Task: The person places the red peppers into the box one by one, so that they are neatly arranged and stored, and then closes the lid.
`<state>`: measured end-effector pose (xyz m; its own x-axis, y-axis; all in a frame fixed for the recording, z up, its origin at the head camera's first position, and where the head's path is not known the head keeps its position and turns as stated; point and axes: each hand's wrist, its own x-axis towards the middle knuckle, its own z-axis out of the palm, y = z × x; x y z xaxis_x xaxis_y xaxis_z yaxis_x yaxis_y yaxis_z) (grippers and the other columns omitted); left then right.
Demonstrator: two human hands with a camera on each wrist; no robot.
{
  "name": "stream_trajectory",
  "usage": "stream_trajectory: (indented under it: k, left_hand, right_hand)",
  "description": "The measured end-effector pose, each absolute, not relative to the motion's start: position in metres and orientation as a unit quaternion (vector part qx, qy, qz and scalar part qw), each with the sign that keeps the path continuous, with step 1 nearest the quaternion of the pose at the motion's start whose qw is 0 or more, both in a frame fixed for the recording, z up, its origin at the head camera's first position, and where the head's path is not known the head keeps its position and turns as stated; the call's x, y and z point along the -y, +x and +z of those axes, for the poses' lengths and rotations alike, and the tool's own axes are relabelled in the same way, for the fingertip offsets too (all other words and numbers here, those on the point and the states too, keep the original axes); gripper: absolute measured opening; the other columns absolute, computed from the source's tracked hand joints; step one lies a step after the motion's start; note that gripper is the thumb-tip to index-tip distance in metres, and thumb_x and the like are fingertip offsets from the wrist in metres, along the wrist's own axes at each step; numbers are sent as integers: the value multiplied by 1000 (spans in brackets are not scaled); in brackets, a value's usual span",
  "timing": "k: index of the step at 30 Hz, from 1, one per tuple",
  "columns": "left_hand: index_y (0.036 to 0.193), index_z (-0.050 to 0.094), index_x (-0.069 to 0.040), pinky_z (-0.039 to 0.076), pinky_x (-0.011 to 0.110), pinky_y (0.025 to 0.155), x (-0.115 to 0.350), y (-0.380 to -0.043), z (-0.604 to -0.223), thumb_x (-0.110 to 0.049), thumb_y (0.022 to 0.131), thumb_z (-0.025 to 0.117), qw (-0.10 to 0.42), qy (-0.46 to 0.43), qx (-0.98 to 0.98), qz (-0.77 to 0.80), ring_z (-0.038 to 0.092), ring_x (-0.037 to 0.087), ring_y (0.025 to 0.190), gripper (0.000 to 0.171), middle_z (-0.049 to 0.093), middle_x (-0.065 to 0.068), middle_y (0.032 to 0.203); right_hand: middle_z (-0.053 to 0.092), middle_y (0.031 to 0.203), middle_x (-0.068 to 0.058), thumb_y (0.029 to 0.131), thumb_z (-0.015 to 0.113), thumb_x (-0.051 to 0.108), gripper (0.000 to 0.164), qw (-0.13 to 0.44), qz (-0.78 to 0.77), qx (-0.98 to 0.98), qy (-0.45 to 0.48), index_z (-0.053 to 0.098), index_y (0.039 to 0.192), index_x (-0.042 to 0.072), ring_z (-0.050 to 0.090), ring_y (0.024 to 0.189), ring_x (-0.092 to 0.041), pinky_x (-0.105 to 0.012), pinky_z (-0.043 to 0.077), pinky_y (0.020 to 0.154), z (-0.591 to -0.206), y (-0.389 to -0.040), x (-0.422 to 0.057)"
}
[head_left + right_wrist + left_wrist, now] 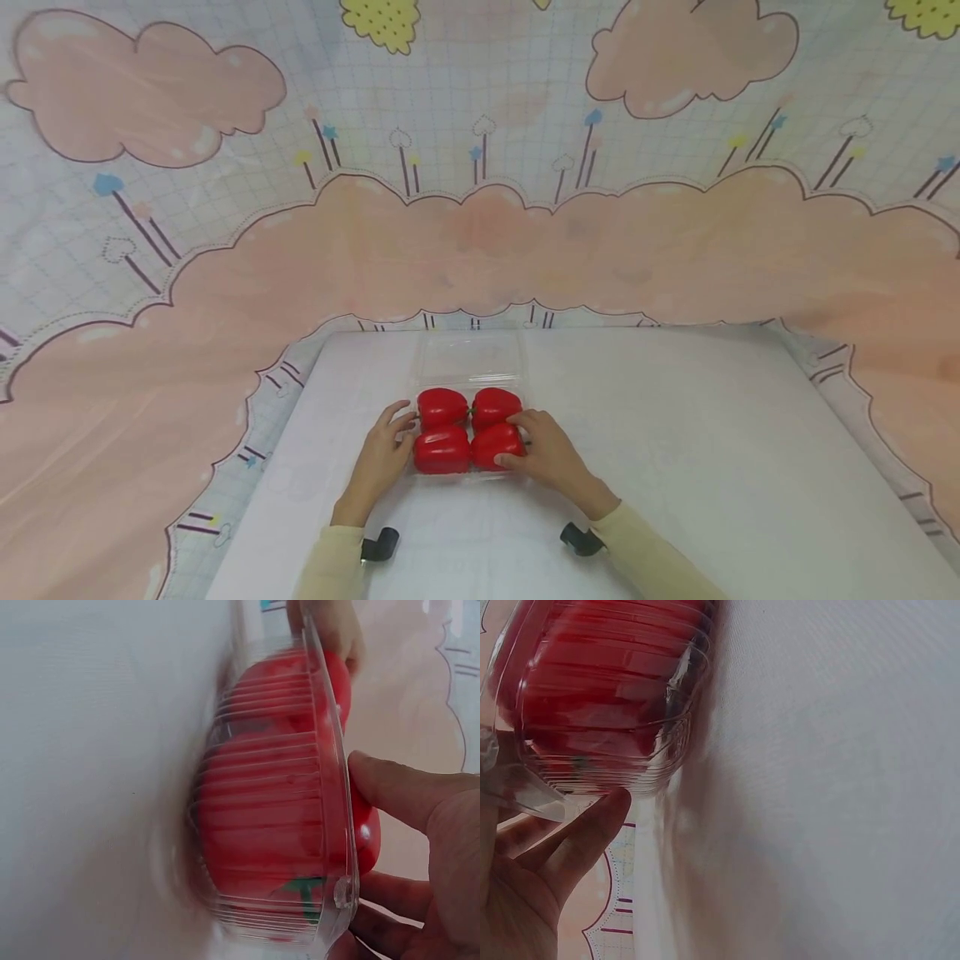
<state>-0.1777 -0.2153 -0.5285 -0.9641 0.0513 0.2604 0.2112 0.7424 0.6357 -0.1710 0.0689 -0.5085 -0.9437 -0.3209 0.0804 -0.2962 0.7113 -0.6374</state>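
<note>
Several red bell peppers sit in two rows in a clear plastic clamshell container. Its lid is folded back, away from me. At the right side, my right hand grips the near right bell pepper, thumb on its near side and fingers reaching over the far side. A green stem shows through the ribbed wall in the right wrist view. My left hand is beside the container's left wall, its fingers loosely bent, with a fingertip at the ribbed plastic.
A white cloth-covered table lies under the container. Behind and around it hangs a patterned curtain with pink clouds. A black wrist camera sits at the left cuff, another black wrist camera at the right.
</note>
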Motion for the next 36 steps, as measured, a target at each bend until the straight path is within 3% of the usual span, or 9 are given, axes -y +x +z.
stream_trajectory:
  k: [6,13,22,27,32,36]
  left_hand:
    - [128,63,-1,60,42,88,216,-177,-527,-4,92,57,110,-71,927,-352,68,30,112,36,56,15,138]
    - [126,63,0,60,42,86,216,-176,-527,-3,92,58,120,-72,924,-354,68,30,110,35,55,15,138]
    - [128,62,1,60,41,87,216,-176,-527,-2,93,56,108,-73,924,-360,67,31,112,36,54,15,140]
    - [127,63,0,60,41,87,215,-175,-529,-3,93,56,113,-76,923,-360,68,29,112,35,54,14,140]
    - [127,63,-1,60,41,88,215,-176,-529,-5,93,57,113,-78,923,-359,68,28,111,35,56,13,138]
    - [128,62,-1,60,42,87,216,-177,-529,-5,93,57,119,-78,923,-358,68,29,111,35,57,14,137]
  right_hand:
    - [60,130,-9,78,79,40,63,20,-343,-924,-169,58,131,11,56,118,-26,-45,59,92,-508,-170,-70]
    - [61,129,-6,85,72,35,47,24,-404,-894,-193,60,126,14,58,119,-27,-44,59,91,-502,-172,-78]
    - [61,127,0,87,70,26,38,11,-426,-881,-203,61,123,16,60,114,-22,-27,58,81,-487,-175,-90]
    - [62,127,-3,89,68,26,37,13,-418,-883,-213,60,124,14,60,113,-23,-34,59,85,-475,-177,-96]
    - [63,126,-9,90,68,24,38,22,-407,-886,-222,59,126,13,61,109,-25,-27,57,82,-468,-179,-102]
    - [63,126,-11,90,67,20,40,14,-418,-879,-226,58,128,12,63,108,-27,-36,60,85,-464,-182,-104]
